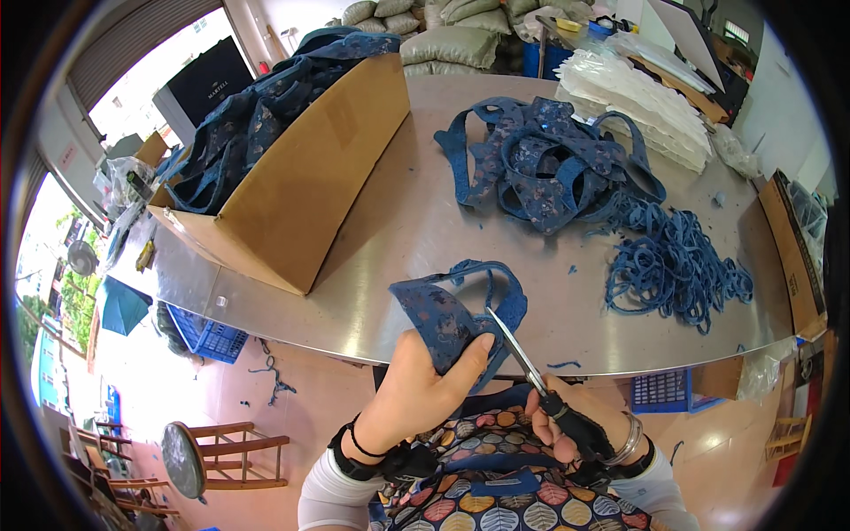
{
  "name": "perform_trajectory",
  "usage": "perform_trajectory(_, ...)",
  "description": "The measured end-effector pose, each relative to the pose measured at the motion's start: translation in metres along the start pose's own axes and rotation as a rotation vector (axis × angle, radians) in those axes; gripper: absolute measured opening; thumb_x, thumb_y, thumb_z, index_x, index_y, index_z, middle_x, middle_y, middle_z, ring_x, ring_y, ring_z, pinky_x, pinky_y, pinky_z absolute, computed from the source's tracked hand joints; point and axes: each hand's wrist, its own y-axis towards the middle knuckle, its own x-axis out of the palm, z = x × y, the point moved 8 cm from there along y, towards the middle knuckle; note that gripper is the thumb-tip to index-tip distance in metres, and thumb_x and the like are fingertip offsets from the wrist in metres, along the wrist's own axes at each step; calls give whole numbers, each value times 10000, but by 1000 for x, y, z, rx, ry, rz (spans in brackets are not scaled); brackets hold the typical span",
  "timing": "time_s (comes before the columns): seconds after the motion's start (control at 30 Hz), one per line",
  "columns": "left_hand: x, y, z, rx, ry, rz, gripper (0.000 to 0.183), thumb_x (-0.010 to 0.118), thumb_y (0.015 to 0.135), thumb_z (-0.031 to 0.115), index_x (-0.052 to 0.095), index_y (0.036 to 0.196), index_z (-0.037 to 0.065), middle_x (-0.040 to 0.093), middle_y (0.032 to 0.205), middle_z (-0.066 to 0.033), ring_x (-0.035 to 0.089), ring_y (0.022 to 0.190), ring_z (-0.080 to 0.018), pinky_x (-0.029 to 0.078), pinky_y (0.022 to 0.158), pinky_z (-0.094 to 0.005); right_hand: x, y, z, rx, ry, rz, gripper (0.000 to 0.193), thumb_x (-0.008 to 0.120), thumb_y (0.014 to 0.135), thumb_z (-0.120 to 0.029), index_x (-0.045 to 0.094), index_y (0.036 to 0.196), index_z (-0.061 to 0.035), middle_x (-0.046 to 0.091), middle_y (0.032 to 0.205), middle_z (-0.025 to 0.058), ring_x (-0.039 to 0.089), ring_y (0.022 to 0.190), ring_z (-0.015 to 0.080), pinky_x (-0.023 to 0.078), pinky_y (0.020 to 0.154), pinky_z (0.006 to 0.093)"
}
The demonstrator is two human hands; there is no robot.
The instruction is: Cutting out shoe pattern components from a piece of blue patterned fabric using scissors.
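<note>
In my left hand (412, 398) is a blue fabric piece with a dark floral pattern (434, 311), pinched between thumb and fingers above the table's front edge. Its looped strap-like band curves up and round to the right. My right hand (595, 416) is wrapped round the black handles of a pair of scissors (522, 354). The metal blades point up and left, their tips at the inner edge of the band; whether they touch it I cannot tell. Beyond my hands lies a heap of similar fabric pieces (553, 168), and right of it a tangle of thin blue trimmings (668, 265).
A tall cardboard box (328, 159) full of the same blue fabric stands on the left of the metal table (390, 203). White stacked sheets (629, 106) lie at the back right. Below are a wooden stool (235, 460) and blue crates (208, 336). Filled sacks (452, 49) are piled behind.
</note>
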Motion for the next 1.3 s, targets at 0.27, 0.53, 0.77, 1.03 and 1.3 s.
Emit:
perform_trajectory(0.27, -4, 4, 1, 2, -15, -85, 135, 608, 805, 97, 583, 795, -35, 562, 610, -33, 453, 537, -63, 376, 480, -241, -3, -7, -22, -259, -473, 6, 244, 465, 858, -262, 494, 869, -20, 558, 559, 19, 528, 469, 94, 397, 445, 188)
perform_trajectory(0.53, -8, 14, -20, -58, -70, -252, 134, 627, 792, 99, 611, 824, -31, 580, 649, -10, 468, 568, -55, 377, 490, -228, -2, -9, -24, -271, -740, -132, 546, 784, 612, -299, 423, 908, -17, 566, 611, 72, 597, 567, 203, 419, 492, 261)
perform_trajectory(0.77, -4, 17, -16, -103, -92, -330, 157, 628, 788, 105, 628, 857, -36, 598, 674, -14, 491, 581, -48, 384, 492, -216, -1, -12, -30, -395, -730, -64, 253, 611, 704, -169, 464, 835, -10, 567, 551, 35, 571, 473, 155, 416, 432, 224)
perform_trajectory(1.03, -6, 16, -19, -132, -100, -326, 156, 636, 773, 108, 632, 847, -29, 598, 664, -10, 481, 566, -46, 373, 484, -216, -6, -10, -27, -338, -784, -40, 66, 495, 795, -70, 488, 819, -9, 563, 534, 26, 568, 449, 125, 435, 423, 208)
perform_trajectory(1.3, -3, 17, -17, -61, -89, -388, 131, 625, 768, 107, 616, 774, -24, 572, 622, -9, 460, 566, -54, 368, 501, -232, -6, -11, -29, -341, -796, -30, 85, 468, 818, -83, 496, 820, -3, 569, 543, 39, 588, 457, 139, 461, 436, 210)
